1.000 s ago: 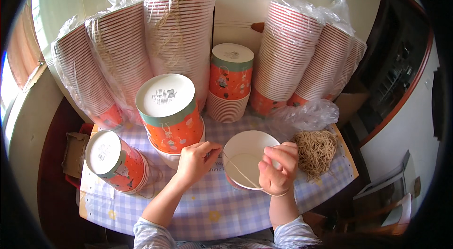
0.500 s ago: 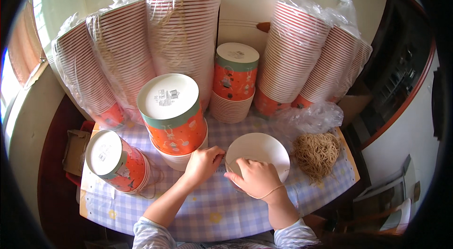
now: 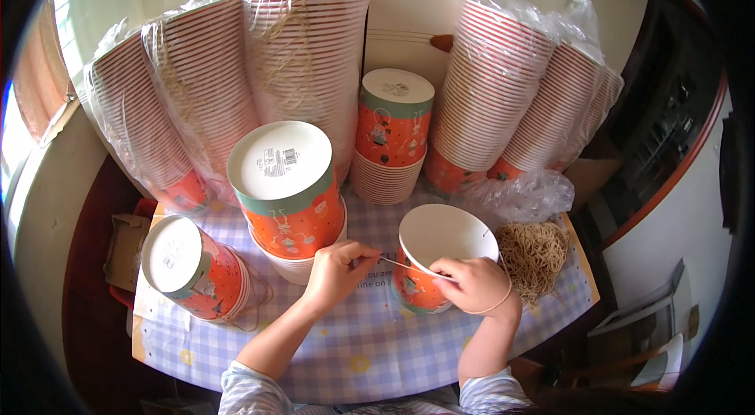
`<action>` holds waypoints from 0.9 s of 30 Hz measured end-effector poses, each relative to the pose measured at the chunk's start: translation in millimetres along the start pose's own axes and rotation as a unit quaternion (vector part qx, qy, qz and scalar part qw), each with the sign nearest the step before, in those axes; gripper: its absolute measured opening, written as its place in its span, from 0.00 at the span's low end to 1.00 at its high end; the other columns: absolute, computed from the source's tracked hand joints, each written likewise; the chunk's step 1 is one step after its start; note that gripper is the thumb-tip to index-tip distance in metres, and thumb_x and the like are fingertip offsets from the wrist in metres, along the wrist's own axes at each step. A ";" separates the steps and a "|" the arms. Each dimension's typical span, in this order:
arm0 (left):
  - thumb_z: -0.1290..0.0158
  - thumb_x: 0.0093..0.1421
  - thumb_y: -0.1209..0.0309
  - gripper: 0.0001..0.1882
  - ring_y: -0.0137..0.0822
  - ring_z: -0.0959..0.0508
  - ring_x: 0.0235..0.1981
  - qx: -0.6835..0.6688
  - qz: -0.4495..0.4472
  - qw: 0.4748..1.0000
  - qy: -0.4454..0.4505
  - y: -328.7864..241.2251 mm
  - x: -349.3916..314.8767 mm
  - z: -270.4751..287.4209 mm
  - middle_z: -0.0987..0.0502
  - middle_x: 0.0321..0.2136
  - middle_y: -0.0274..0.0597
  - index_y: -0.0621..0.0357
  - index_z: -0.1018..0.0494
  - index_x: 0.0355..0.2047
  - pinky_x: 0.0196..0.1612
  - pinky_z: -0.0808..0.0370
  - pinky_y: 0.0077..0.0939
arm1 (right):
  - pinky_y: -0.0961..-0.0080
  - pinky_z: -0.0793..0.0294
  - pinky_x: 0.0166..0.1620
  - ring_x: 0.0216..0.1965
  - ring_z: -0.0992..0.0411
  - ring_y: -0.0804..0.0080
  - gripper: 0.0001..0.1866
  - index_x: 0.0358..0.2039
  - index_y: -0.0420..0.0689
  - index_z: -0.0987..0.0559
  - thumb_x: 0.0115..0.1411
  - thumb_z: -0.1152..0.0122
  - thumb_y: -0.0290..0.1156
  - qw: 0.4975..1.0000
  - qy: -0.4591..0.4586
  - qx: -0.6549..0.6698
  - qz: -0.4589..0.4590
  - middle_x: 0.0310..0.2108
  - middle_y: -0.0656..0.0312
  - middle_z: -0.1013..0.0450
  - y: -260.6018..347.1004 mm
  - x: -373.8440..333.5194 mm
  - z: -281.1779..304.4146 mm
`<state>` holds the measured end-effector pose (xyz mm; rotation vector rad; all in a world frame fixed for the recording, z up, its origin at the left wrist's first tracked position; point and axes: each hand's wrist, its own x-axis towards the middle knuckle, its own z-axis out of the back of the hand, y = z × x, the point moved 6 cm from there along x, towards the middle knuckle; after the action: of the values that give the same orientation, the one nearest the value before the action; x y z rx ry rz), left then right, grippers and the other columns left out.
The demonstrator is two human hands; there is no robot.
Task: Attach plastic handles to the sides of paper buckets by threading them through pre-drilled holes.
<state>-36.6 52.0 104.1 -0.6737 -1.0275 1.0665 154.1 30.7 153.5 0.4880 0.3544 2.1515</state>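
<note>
An orange paper bucket (image 3: pixel 417 283) with a green band and white inside stands tilted on the table, mouth up. My right hand (image 3: pixel 476 284) is closed on its near rim, with a thin cord looped round the wrist. Left of the bucket, my left hand (image 3: pixel 340 269) pinches a thin beige string (image 3: pixel 395 262). The string runs taut from those fingers to the bucket's rim. A small dark mark shows on the inner wall at the far right. Beside my right hand lies a tangled heap of beige strings (image 3: pixel 535 259).
Stacks of upturned buckets stand at the middle left (image 3: pixel 287 218), near left (image 3: pixel 197 273) and back centre (image 3: pixel 393 128). Tall bagged stacks (image 3: pixel 307 61) line the back. Crumpled clear plastic (image 3: pixel 519 193) lies behind the strings. A checked cloth (image 3: pixel 314 368) covers the table.
The bucket has moved right and tipped, showing its orange side. My right hand has gone right with it. String is now stretched between my left fingers and the rim.
</note>
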 end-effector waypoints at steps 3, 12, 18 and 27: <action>0.45 0.49 0.78 0.06 0.31 0.25 0.20 0.029 -0.060 0.998 0.000 -12.9 -1.7 -6.3 0.25 0.24 0.40 0.61 0.24 0.29 0.24 0.28 0.20 | 0.73 0.27 0.29 0.26 0.26 0.63 0.10 0.35 0.43 0.26 0.50 0.43 0.27 0.999 0.012 0.053 0.004 0.26 0.57 0.25 -6.9 -2.7 5.3; 0.45 0.49 0.81 0.07 0.33 0.22 0.26 -0.088 -0.117 0.989 -0.029 -16.5 -14.0 -17.1 0.23 0.30 0.43 0.62 0.25 0.30 0.27 0.24 0.21 | 0.76 0.27 0.32 0.29 0.24 0.66 0.11 0.37 0.42 0.28 0.51 0.46 0.24 0.981 0.073 0.176 0.040 0.28 0.56 0.25 -6.1 -1.2 9.5; 0.45 0.48 0.82 0.07 0.33 0.21 0.30 -0.068 -0.137 0.987 -0.039 -20.2 -17.6 -19.7 0.22 0.29 0.42 0.62 0.26 0.30 0.28 0.23 0.20 | 0.78 0.27 0.32 0.26 0.25 0.71 0.11 0.36 0.38 0.28 0.51 0.45 0.21 0.973 0.066 0.217 0.051 0.25 0.56 0.26 -10.7 -1.0 10.5; 0.45 0.48 0.83 0.07 0.31 0.22 0.29 -0.108 -0.118 0.986 -0.044 -10.1 -16.7 -21.4 0.23 0.29 0.41 0.62 0.25 0.29 0.28 0.25 0.19 | 0.78 0.26 0.31 0.26 0.25 0.69 0.10 0.35 0.38 0.28 0.51 0.45 0.21 0.976 0.064 0.194 0.079 0.25 0.56 0.25 -5.8 1.4 12.1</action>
<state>-15.3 33.3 98.4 -0.6637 -1.2787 0.7912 163.0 36.1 162.1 0.6128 0.8442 2.2805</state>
